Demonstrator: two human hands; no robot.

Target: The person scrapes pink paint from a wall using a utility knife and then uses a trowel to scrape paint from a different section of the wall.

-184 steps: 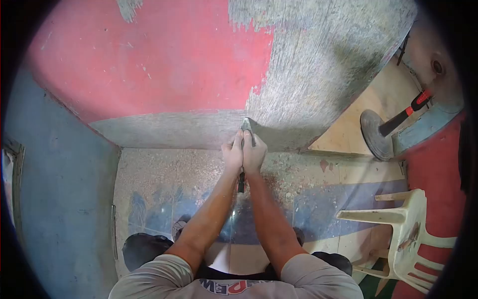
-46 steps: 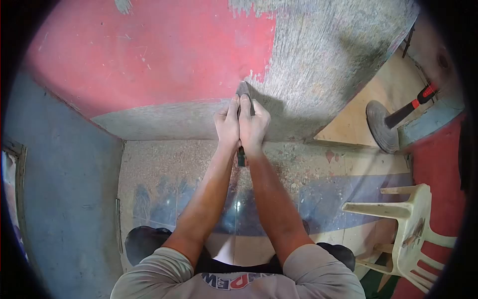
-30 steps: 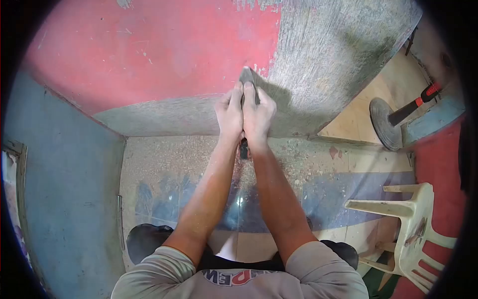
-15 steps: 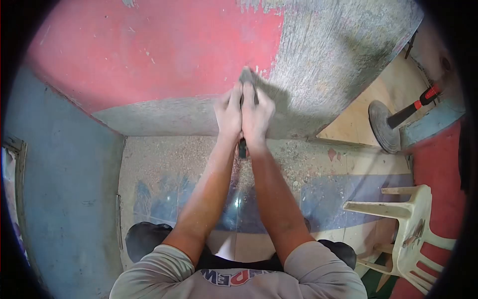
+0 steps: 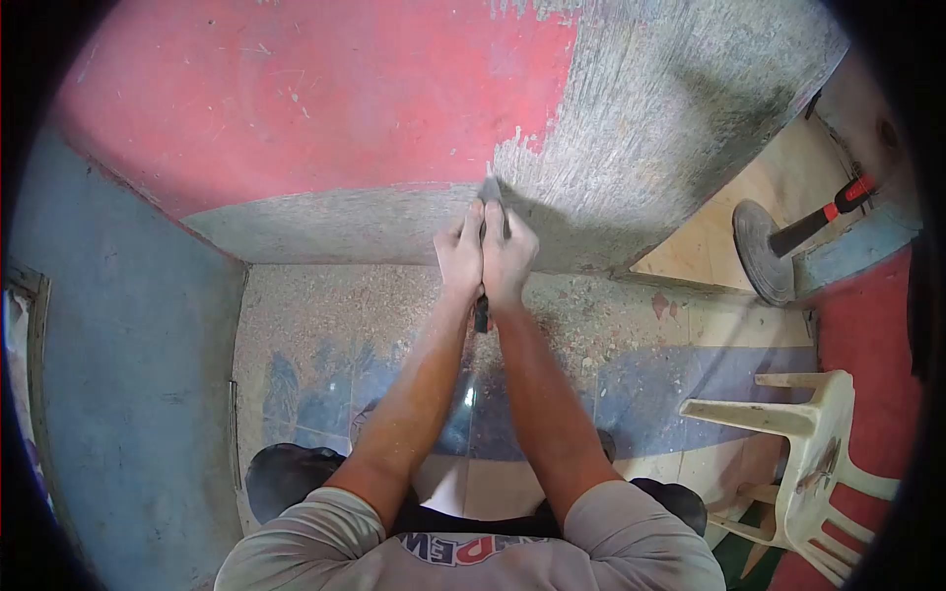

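Observation:
Both of my hands, dusted white, are wrapped round one scraper (image 5: pixel 491 189), my left hand (image 5: pixel 459 258) and my right hand (image 5: pixel 509 258) side by side. The scraper's pointed metal blade meets the wall at the lower edge of the red paint (image 5: pixel 345 98), beside bare grey wall (image 5: pixel 650 108). Its dark handle end (image 5: pixel 481 315) sticks out below my wrists. My palms hide the middle of the handle.
Paint chips and dust lie on the tiled floor (image 5: pixel 315 305). A white plastic chair (image 5: pixel 818 463) lies tipped at the right. A round-based stand (image 5: pixel 764 251) is at the upper right. A blue wall (image 5: pixel 138 374) rises on the left.
Both hands and the scraper have moved down the wall, towards me. A little more grey shows at the corner of the red paint.

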